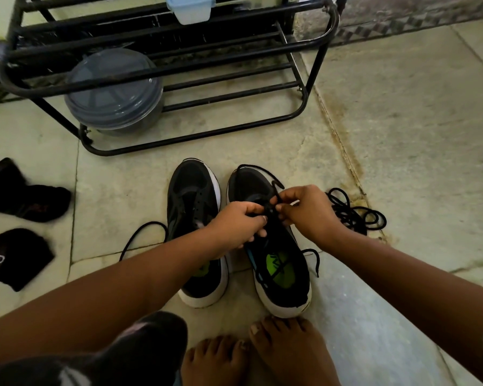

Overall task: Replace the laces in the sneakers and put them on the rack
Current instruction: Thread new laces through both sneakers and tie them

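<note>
Two black sneakers with white soles stand side by side on the floor, toes pointing at the rack. The left sneaker (193, 190) has bare eyelets. Over the tongue of the right sneaker (279, 263), my left hand (236, 224) and my right hand (304, 210) both pinch a black lace (262, 169) that loops over its toe. A loose coil of black lace (354, 213) lies to the right of the shoes. Another lace end (140, 235) curves out left from under my left forearm. The black metal rack (304, 87) stands just beyond the sneakers.
A grey lidded container (115, 93) sits on the rack's bottom shelf, and a pale blue box (190, 9) higher up. Two black socks (25, 199) (17, 257) lie on the floor at left. My bare feet (262, 355) rest just behind the sneakers' heels.
</note>
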`<act>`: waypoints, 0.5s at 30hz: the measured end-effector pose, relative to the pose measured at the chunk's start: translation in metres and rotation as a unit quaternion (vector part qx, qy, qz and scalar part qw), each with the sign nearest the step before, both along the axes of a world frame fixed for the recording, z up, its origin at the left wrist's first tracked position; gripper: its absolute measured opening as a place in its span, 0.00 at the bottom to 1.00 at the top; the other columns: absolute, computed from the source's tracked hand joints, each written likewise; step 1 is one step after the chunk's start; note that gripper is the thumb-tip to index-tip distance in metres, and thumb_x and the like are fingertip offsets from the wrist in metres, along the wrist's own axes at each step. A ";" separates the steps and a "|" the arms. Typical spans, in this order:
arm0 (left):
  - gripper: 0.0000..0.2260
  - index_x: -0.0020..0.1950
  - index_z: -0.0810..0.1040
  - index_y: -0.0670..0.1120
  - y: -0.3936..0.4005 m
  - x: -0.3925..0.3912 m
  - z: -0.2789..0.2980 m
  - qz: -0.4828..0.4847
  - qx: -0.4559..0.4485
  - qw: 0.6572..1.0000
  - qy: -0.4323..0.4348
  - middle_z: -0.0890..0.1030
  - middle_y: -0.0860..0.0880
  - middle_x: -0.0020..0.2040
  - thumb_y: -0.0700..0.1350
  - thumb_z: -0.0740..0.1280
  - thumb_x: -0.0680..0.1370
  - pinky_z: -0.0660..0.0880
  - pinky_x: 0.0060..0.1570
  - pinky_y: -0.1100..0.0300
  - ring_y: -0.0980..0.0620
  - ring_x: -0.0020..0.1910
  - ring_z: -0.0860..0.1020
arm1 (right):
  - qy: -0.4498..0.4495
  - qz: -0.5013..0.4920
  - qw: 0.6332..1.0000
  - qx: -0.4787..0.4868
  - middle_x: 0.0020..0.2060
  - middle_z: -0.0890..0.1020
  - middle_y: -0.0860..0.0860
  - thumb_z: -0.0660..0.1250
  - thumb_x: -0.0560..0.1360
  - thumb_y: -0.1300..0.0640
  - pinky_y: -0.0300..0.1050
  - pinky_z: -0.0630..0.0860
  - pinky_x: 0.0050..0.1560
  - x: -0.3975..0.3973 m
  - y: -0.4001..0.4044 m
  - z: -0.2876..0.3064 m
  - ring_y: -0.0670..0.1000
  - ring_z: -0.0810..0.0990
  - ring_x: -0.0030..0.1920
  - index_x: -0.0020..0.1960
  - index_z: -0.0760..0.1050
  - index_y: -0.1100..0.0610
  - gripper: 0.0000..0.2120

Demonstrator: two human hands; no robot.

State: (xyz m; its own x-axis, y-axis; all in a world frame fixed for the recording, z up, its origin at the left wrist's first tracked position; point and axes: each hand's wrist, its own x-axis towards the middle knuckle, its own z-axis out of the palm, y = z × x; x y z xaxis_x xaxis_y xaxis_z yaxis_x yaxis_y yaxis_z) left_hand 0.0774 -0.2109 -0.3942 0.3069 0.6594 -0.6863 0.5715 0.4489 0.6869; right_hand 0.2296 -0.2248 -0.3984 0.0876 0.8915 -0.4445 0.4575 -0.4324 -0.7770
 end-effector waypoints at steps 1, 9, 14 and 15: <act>0.18 0.71 0.68 0.47 0.001 -0.001 0.000 -0.001 0.009 1.000 0.000 0.78 0.52 0.35 0.44 0.61 0.81 0.66 0.24 0.66 0.57 0.29 0.71 | 0.016 -0.011 1.000 -0.005 0.34 0.80 0.51 0.64 0.76 0.69 0.42 0.80 0.40 0.001 0.001 0.000 0.47 0.79 0.34 0.43 0.80 0.58 0.09; 0.16 0.70 0.69 0.46 0.000 -0.001 0.000 0.021 0.026 0.999 -0.008 0.78 0.50 0.34 0.40 0.58 0.82 0.66 0.22 0.71 0.58 0.27 0.71 | -0.047 0.041 0.998 0.014 0.37 0.82 0.53 0.68 0.74 0.66 0.39 0.80 0.38 -0.003 0.008 0.003 0.49 0.80 0.35 0.42 0.80 0.57 0.06; 0.11 0.63 0.73 0.46 0.000 -0.001 0.001 0.023 0.025 0.999 -0.010 0.78 0.49 0.34 0.41 0.58 0.82 0.66 0.22 0.71 0.57 0.28 0.70 | -0.055 0.062 0.996 0.024 0.37 0.81 0.48 0.69 0.74 0.62 0.28 0.70 0.33 -0.003 0.006 0.001 0.41 0.77 0.34 0.43 0.81 0.57 0.03; 0.10 0.61 0.74 0.46 0.000 0.000 0.001 0.023 0.024 0.999 -0.009 0.78 0.50 0.34 0.42 0.59 0.81 0.66 0.22 0.71 0.57 0.27 0.71 | -0.038 0.066 0.997 0.024 0.38 0.82 0.49 0.70 0.73 0.61 0.29 0.73 0.35 -0.002 0.004 0.003 0.42 0.79 0.36 0.44 0.82 0.58 0.02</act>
State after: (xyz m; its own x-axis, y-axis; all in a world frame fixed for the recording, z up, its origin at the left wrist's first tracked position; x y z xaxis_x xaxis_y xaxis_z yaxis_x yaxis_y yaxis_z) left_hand 0.0771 -0.2111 -0.3933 0.2878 0.7051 -0.6481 0.5387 0.4403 0.7183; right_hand 0.2279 -0.2207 -0.3954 -0.0003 0.9175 -0.3977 0.5662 -0.3276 -0.7564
